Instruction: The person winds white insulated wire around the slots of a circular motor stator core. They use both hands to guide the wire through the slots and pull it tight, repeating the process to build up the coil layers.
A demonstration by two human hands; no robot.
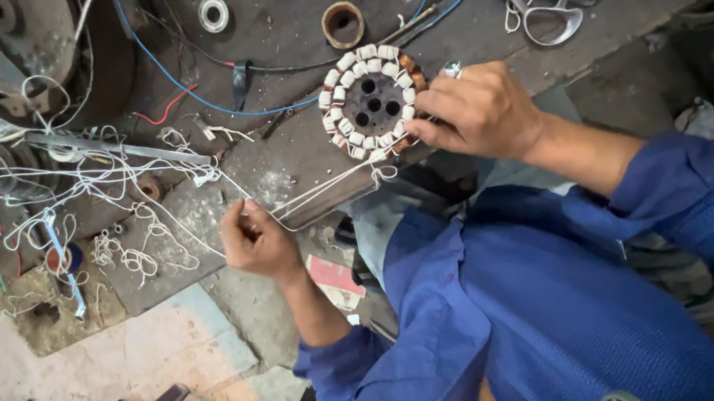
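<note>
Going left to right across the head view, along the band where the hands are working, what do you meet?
Tangle of white string → left hand pinching the string → round stator with white-wrapped coils → right hand gripping the stator's edge → blue sleeve.

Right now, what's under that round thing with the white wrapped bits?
The round copper-wound stator with white sleeves rests on the dark, worn workbench. The right hand covers its right edge. White string runs to the left hand.
</note>
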